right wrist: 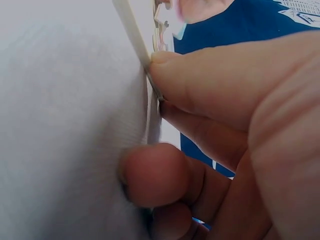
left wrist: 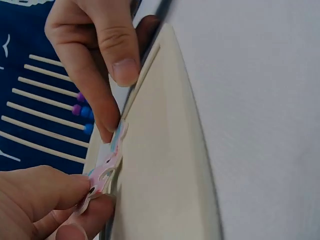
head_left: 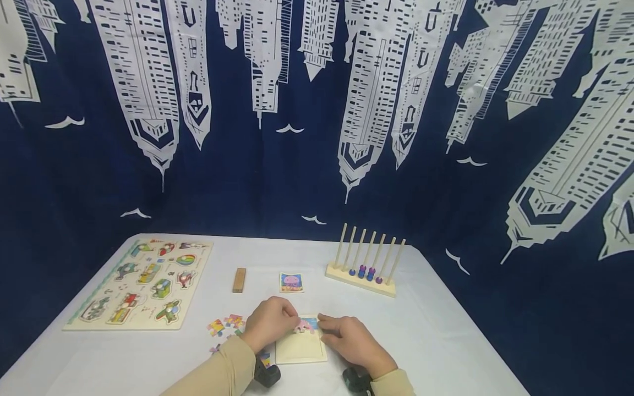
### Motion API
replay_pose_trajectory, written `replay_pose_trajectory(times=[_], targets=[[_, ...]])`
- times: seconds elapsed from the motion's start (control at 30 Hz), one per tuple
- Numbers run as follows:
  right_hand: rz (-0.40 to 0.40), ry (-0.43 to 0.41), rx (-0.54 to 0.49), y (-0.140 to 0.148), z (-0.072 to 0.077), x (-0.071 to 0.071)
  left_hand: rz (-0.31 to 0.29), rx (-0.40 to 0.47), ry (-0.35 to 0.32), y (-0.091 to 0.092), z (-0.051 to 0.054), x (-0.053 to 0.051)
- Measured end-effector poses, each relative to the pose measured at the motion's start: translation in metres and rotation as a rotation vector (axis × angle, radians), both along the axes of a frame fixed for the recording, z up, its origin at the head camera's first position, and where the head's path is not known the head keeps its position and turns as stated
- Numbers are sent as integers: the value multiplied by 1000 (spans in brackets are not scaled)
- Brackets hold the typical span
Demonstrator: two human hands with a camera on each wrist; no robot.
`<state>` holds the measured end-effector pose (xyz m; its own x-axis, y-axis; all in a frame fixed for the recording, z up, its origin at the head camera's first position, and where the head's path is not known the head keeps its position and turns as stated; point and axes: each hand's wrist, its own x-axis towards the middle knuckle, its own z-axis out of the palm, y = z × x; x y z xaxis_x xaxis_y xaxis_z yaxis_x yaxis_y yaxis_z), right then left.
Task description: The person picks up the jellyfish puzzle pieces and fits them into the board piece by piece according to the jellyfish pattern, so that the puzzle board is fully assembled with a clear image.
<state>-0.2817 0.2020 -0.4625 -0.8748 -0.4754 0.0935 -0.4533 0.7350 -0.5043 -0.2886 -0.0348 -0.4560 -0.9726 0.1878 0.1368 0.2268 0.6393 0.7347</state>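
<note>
- Plainly, a white table (head_left: 436,330) carries everything, the wooden tray (head_left: 300,350) lying on its near part.
- Beyond the tray hangs one dark blue curtain (head_left: 257,176), printed with white upside-down skyscrapers and birds.
- Two hands work at the tray: the left hand (head_left: 272,323) pinches a pink puzzle piece (left wrist: 102,177) between thumb and finger, over the tray's far side; the right hand (head_left: 353,340) grips the tray's far right corner with thumb and forefinger.
- Left of the tray lie loose puzzle pieces (head_left: 216,328), several at least, though the sleeve hides part of them and I cannot count them surely.
- Farther left of the tray sits one picture board (head_left: 148,323).
- Beyond the tray are one wooden block (head_left: 239,280), to the left, and one octopus card (head_left: 291,282).
- Beyond the tray to the right stands one bead rack (head_left: 359,283) with seven rods.
</note>
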Motion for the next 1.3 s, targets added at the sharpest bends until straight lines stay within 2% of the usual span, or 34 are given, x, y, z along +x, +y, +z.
replay_pose_trajectory(times=[0.27,0.43,0.53,0.7,0.8,0.97,1.03,1.3], targets=[[-8,1,5,-2,-1,1,44,-63,3,4,-7,-7],[-5,11,12,-1,0,1,32,-127,7,6,-4,-12],[2,17,8,-1,1,1,23,-184,15,9,1,-13],[6,19,-2,-1,2,2,37,-338,48,14,5,-18],[0,11,-7,-2,1,2,56,-394,30,14,4,-22],[-12,5,-1,-4,0,3,73,-347,-74,8,1,-25],[-14,7,3,-4,0,3,72,-328,-91,6,1,-25],[-1,17,-2,-2,2,4,41,-305,-99,5,1,-27]])
